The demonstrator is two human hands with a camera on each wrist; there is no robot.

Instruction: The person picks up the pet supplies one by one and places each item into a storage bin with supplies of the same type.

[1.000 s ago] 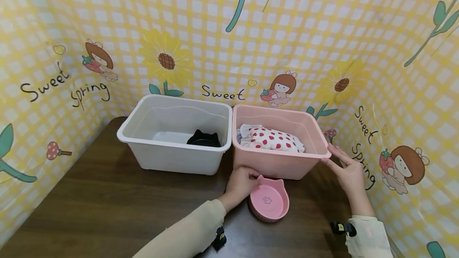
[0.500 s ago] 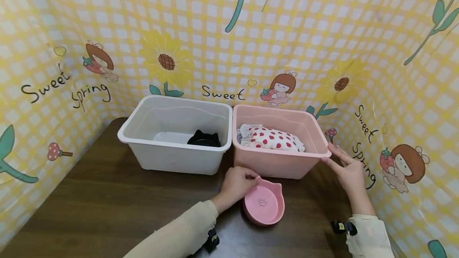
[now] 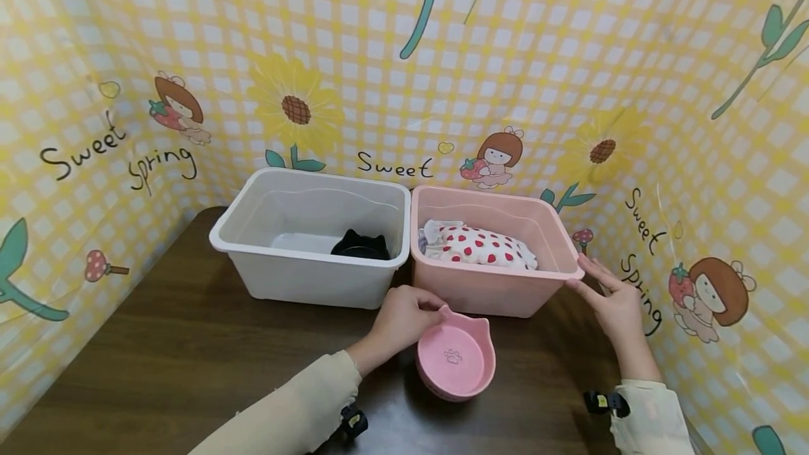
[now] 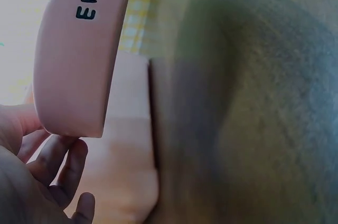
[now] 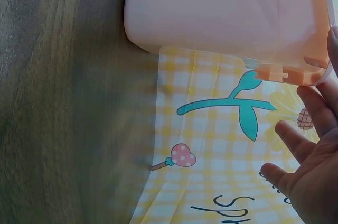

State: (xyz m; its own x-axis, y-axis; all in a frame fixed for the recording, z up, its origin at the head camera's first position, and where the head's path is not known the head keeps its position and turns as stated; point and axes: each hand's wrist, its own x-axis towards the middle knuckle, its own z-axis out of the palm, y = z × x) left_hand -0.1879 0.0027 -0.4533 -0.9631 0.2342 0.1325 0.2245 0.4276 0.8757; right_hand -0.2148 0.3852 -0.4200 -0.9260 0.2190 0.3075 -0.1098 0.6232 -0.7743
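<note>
My left hand [image 3: 404,318] pinches a pink cat-eared pet bowl [image 3: 456,360] by its left ear, thumb and fingers at the rim. A paw print marks the bowl's inside; dark lettering on its outer wall shows in the left wrist view. The bowl is over the table before a pink storage bin [image 3: 487,290], a shadow beneath it. My right hand [image 3: 616,300] holds that bin's front right corner, thumb at the front and fingers along the side. In the right wrist view its other fingers [image 5: 296,142] are spread off the bin. Inside the bin lies a white cloth item with red strawberries [image 3: 487,246].
Left of the pink bin, close against it, stands a white storage bin [image 3: 310,279] with a black cat-eared bowl [image 3: 360,244] inside. Yellow checked cloth [image 3: 354,90] surrounds the dark wooden table [image 3: 189,364] at the back and sides.
The left hand has carried the pink bowl leftward and a little toward me, away from the pink bin. The right hand keeps its place at the bin's corner.
</note>
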